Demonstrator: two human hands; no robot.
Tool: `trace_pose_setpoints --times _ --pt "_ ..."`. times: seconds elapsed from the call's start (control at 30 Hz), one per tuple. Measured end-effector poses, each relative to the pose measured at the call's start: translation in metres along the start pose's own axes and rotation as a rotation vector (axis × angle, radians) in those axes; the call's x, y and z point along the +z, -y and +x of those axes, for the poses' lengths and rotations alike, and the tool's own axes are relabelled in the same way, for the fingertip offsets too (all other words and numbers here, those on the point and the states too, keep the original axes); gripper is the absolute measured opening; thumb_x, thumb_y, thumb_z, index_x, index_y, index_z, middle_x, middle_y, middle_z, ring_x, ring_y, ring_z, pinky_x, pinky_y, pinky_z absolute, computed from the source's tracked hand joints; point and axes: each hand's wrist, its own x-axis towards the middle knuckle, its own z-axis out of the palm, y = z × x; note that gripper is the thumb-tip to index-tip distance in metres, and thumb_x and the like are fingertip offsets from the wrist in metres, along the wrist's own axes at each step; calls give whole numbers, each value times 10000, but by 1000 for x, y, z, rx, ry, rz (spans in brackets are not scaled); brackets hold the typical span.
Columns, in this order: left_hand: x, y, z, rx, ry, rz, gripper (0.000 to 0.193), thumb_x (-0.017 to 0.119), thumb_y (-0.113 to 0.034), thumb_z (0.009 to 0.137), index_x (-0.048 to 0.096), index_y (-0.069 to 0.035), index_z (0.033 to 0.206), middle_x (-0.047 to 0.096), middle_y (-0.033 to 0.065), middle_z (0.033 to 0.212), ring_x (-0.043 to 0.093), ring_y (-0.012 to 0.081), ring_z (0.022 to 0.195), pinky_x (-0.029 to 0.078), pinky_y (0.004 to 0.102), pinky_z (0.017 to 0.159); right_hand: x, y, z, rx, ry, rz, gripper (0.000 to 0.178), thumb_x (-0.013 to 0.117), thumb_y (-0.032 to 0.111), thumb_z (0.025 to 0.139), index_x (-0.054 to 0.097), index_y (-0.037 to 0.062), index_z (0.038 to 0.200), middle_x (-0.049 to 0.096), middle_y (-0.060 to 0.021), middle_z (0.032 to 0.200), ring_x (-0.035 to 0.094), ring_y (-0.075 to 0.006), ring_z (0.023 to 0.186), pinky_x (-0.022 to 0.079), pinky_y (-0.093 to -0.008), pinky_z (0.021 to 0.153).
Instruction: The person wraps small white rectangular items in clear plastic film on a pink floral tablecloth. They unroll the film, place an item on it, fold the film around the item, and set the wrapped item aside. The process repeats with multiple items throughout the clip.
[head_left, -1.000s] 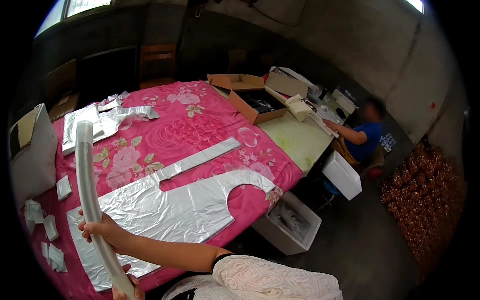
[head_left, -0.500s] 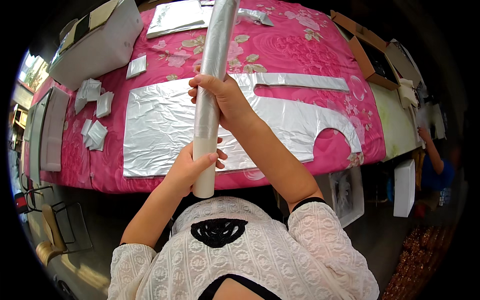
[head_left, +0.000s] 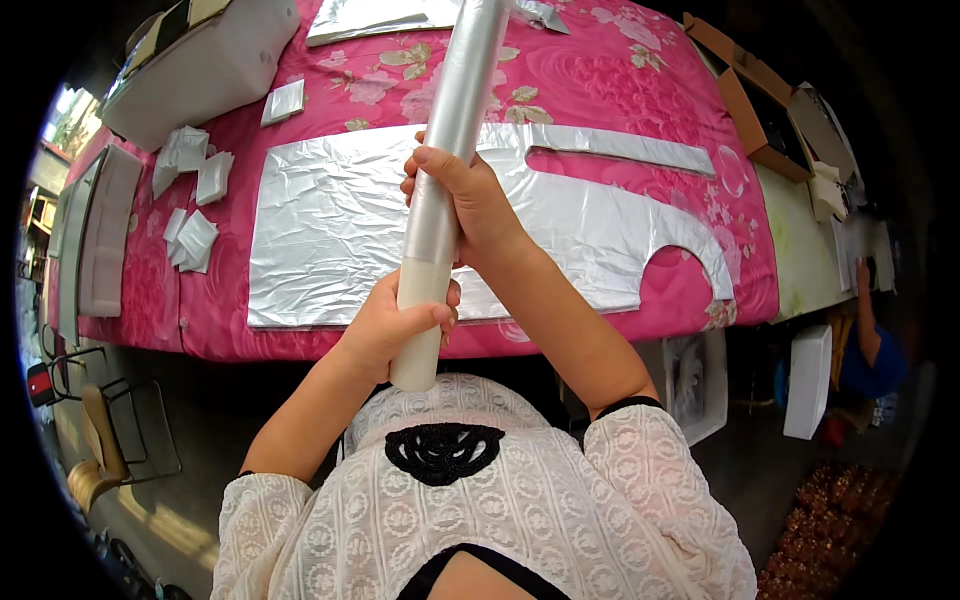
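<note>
A long roll of thin clear plastic film (head_left: 462, 90) on a whitish tube slants up and away from me, its far end cut off at the top of the picture. My left hand (head_left: 398, 322) wraps the bare lower end of the tube. Higher up, my right hand (head_left: 478, 205) is closed round the film-covered part, thumb across the front. Below the roll, a silvery-white plastic sheet cut like an apron (head_left: 330, 220) lies flat and creased on the table, with a long strap and a curved cutout at its right end. The roll hides part of it.
A pink flowered cloth (head_left: 600, 90) covers the table. Several small folded white packets (head_left: 198, 240) lie left, near a white foam box (head_left: 200, 80). More silvery sheets (head_left: 375, 22) rest at the back. An open cardboard box (head_left: 765, 125) stands right; beyond it is another person's arm (head_left: 866, 315).
The table and sheet have shifted slightly up in the picture. The roll leans a little more to the right, and both hands keep their hold on it.
</note>
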Motion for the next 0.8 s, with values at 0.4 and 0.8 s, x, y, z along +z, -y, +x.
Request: trace_pose_setpoints --times 0.4,0.8 --pt "-11 8 20 97 -111 208 796 559 -240 846 84 42 1420 469 189 1233 567 244 1037 481 341 815 -14 -7 -7 -33 -187 -448 501 690 215 763 441 -76 1086 563 -140 915 609 -184 785 510 -314 668" --pt "-45 55 44 154 -344 558 587 276 -468 963 377 -29 1338 578 174 1090 566 256 988 437 333 848 -13 -85 -22 -67 -427 -269 371 675 175 792 461 -40 1005 554 -115 876 555 -154 758 475 -288 669"
